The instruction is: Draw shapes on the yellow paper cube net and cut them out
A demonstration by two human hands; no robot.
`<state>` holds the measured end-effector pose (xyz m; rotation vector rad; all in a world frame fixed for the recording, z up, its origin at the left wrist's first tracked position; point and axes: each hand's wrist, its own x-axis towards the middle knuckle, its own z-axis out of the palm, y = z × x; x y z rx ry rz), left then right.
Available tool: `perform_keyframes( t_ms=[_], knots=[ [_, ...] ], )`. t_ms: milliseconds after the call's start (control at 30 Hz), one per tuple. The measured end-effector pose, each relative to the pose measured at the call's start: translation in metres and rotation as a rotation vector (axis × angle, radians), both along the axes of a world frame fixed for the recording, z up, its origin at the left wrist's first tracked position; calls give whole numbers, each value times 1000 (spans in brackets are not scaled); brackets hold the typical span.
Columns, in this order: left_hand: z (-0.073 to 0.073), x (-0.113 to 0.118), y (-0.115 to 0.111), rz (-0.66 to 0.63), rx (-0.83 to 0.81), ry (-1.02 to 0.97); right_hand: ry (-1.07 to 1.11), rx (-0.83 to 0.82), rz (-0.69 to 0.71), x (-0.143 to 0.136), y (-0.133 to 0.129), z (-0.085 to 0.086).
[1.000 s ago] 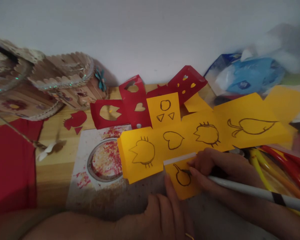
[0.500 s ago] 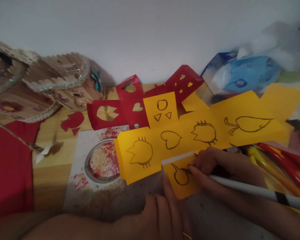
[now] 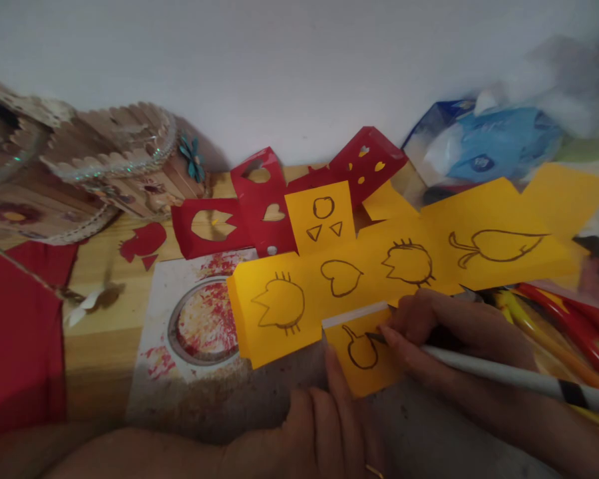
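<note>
A yellow card cut-out [image 3: 313, 305] with folded tabs bears black drawings: fish-like shapes, a heart, a leaf shape, a circle with two triangles. On its lower flap is a small round outline with a short stem. My left hand [image 3: 324, 426] grips that flap's left edge, index finger stretched along it and the other fingers curled. Closed around a white pen [image 3: 509, 372] with a black band, my right hand [image 3: 444, 339] sets the dark tip at the top right of the round outline.
Behind lies a red card cut-out [image 3: 259, 213] with holes; a small red piece [image 3: 150, 239] is beside it. Wooden stick houses [image 3: 124, 153] stand left, above red card [image 3: 20, 332]. A stained white board [image 3: 152, 319] lies below. Right are red-handled tools [image 3: 559, 309] and a blue packet [image 3: 504, 146].
The pen tip has shifted slightly left along the top of the round outline, with my right hand following. My left hand stays in place on the flap.
</note>
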<state>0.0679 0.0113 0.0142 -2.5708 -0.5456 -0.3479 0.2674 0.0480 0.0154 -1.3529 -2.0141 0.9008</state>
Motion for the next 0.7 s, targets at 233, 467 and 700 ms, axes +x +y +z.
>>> perform_keyframes(
  t_ms=[233, 467, 700],
  knots=[
    [-1, 0, -1, -1, -7, 1, 4, 25, -61, 1, 2, 0],
    [-3, 1, -3, 6, -8, 1, -27, 22, -48, 2, -1, 0],
    [-1, 1, -1, 9, -10, -13, -40, 47, -71, 0, 1, -4]
  ],
)
